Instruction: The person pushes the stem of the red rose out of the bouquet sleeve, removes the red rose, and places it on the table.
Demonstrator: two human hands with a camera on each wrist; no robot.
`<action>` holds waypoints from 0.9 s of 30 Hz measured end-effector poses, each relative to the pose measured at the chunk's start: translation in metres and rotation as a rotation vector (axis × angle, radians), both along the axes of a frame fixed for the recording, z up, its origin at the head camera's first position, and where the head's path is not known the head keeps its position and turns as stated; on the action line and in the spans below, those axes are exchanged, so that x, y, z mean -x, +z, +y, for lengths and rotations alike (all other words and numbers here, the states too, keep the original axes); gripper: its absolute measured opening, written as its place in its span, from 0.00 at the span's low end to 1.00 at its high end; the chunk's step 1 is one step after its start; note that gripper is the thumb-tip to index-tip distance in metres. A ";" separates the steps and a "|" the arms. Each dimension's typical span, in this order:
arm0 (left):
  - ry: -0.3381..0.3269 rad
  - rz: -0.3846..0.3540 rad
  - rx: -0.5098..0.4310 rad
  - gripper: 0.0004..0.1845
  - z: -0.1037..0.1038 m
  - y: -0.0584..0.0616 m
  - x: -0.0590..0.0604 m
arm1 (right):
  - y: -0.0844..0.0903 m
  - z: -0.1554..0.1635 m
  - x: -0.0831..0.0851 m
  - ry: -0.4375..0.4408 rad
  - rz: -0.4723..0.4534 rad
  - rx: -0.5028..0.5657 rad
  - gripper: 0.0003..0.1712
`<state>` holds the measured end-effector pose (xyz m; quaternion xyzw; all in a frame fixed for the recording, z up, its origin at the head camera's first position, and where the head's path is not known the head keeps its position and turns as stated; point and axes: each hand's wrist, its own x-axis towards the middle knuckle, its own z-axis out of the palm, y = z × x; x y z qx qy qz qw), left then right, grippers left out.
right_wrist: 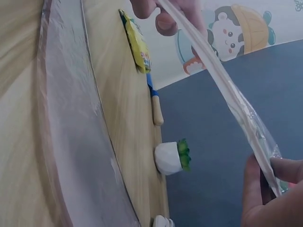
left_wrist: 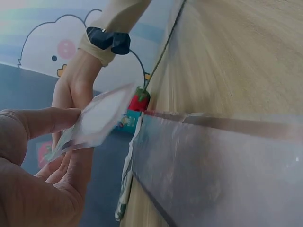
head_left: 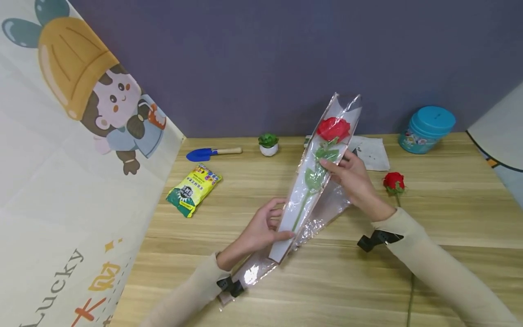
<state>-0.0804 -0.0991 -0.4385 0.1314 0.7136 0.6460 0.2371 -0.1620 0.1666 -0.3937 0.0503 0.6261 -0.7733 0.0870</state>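
Beige sleeves (black wrist straps)

Wooden table [head_left: 449, 218], purple-grey wall [head_left: 253, 59]

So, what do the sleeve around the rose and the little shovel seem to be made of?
The sleeve looks like thin clear glossy plastic film over a white card backing: it glares and creases. The rose inside is probably artificial, though unsure. The shovel has a blue blade, painted metal or plastic, and a pale, seemingly wooden handle.
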 end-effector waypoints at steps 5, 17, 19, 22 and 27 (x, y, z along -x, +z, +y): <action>-0.005 0.020 -0.022 0.44 0.004 0.001 0.000 | 0.003 0.002 0.001 0.008 0.010 0.026 0.27; -0.015 0.010 -0.056 0.44 0.010 0.001 -0.002 | -0.006 0.003 0.002 -0.007 0.031 0.026 0.24; -0.012 0.006 -0.060 0.44 0.011 0.001 -0.003 | -0.006 0.004 0.001 -0.006 0.032 0.016 0.27; -0.010 0.001 -0.067 0.44 0.012 0.000 -0.003 | -0.005 0.005 0.000 -0.004 0.027 0.006 0.31; -0.002 0.003 -0.054 0.43 0.014 -0.001 -0.003 | -0.003 0.006 -0.001 -0.015 0.012 0.005 0.27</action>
